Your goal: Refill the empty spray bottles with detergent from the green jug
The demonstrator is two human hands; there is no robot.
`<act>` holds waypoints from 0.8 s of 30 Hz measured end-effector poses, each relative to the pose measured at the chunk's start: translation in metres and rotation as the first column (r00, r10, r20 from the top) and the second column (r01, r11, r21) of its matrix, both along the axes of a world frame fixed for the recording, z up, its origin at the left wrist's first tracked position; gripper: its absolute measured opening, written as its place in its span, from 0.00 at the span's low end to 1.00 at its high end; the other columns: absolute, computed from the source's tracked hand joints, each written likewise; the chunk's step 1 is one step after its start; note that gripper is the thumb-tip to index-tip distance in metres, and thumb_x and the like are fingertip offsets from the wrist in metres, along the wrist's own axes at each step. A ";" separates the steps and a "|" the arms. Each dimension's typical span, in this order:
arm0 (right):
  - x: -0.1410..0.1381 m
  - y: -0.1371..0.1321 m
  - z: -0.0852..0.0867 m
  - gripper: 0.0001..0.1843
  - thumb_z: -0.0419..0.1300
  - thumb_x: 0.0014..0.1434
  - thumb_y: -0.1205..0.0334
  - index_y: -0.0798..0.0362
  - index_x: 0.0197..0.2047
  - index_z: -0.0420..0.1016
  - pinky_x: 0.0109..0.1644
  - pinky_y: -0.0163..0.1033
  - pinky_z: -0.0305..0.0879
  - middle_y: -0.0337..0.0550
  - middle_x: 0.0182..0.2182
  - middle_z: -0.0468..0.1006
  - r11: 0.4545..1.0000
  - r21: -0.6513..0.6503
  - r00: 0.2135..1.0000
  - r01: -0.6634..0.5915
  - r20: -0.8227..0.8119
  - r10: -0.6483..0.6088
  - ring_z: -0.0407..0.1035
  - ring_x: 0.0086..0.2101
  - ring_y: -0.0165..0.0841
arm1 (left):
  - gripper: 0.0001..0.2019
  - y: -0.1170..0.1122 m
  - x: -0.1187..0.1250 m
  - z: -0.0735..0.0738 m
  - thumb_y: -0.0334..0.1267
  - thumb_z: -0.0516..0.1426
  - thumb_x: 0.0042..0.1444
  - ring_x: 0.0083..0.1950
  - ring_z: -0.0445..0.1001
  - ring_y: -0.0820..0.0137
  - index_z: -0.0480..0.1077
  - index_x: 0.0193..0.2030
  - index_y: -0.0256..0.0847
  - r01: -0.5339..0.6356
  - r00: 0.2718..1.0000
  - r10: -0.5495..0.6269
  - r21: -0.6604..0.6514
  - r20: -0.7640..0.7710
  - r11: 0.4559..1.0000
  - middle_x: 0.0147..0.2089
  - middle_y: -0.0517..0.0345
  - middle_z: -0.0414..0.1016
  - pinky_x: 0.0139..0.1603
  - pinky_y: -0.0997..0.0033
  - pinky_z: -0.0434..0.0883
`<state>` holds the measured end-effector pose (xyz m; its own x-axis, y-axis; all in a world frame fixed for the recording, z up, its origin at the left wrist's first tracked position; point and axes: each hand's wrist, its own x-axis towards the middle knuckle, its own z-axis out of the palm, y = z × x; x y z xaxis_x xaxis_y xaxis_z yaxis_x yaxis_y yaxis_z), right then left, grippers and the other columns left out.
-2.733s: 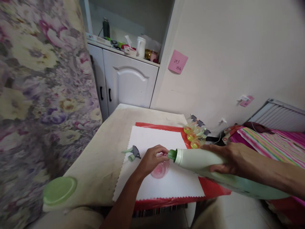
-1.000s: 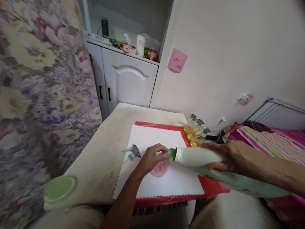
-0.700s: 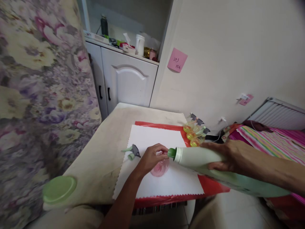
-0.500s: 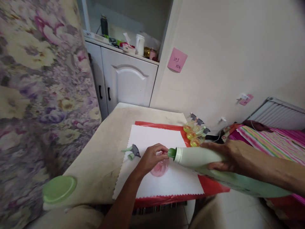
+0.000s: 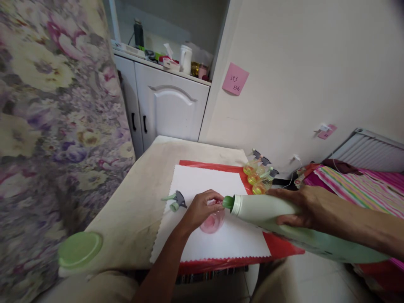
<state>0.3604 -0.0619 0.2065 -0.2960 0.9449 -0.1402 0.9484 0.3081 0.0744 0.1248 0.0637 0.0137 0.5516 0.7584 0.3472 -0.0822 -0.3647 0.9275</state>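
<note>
My left hand (image 5: 202, 209) is closed around the top of a small clear pink bottle (image 5: 212, 222) that stands on a white sheet (image 5: 205, 185). In my right hand (image 5: 295, 205) I grip a large pale green bottle (image 5: 268, 212), tipped on its side. Its green spout (image 5: 227, 203) touches the pink bottle's mouth beside my left fingers. A grey and green spray head (image 5: 175, 200) lies on the white sheet just left of my left hand.
The white sheet lies on a red mat (image 5: 277, 248) on a beige table (image 5: 142, 198). Three small yellow spray bottles (image 5: 258, 176) stand at the table's far right. A green lid (image 5: 79, 250) rests at the near left corner. Floral fabric (image 5: 47, 126) hangs at left, a white cabinet (image 5: 167, 107) stands behind.
</note>
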 end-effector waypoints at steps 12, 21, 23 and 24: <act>-0.014 -0.001 0.010 0.24 0.54 0.62 0.47 0.51 0.56 0.69 0.26 0.35 0.60 0.45 0.26 0.79 0.992 -0.092 0.997 0.080 0.017 -0.079 0.74 0.25 0.37 | 0.07 0.001 0.000 -0.001 0.35 0.62 0.51 0.44 0.73 0.66 0.77 0.38 0.42 -0.006 1.000 0.006 0.001 -0.008 1.000 0.40 0.56 0.76 0.47 0.66 0.67; -0.007 -0.001 0.005 0.26 0.54 0.62 0.46 0.48 0.59 0.65 0.28 0.37 0.58 0.45 0.26 0.78 0.995 -0.068 0.997 0.073 0.026 -0.072 0.75 0.26 0.39 | 0.07 0.000 -0.001 0.001 0.35 0.61 0.52 0.45 0.73 0.66 0.77 0.38 0.41 0.005 1.000 -0.005 -0.017 -0.012 1.000 0.41 0.55 0.76 0.48 0.68 0.67; -0.005 -0.001 0.004 0.26 0.54 0.62 0.46 0.47 0.60 0.64 0.28 0.37 0.59 0.44 0.26 0.78 0.995 -0.073 0.997 0.075 0.028 -0.073 0.75 0.26 0.39 | 0.07 0.000 -0.001 0.001 0.35 0.61 0.52 0.44 0.73 0.66 0.77 0.38 0.41 0.006 1.000 -0.007 -0.024 -0.009 1.000 0.41 0.55 0.75 0.47 0.68 0.68; -0.004 -0.001 0.004 0.26 0.54 0.62 0.46 0.47 0.60 0.64 0.28 0.37 0.59 0.44 0.26 0.78 0.994 -0.073 0.997 0.076 0.030 -0.074 0.75 0.26 0.39 | 0.07 0.001 -0.001 0.000 0.34 0.61 0.52 0.44 0.73 0.66 0.77 0.38 0.41 0.006 1.000 -0.006 -0.025 -0.005 1.000 0.41 0.55 0.75 0.47 0.68 0.68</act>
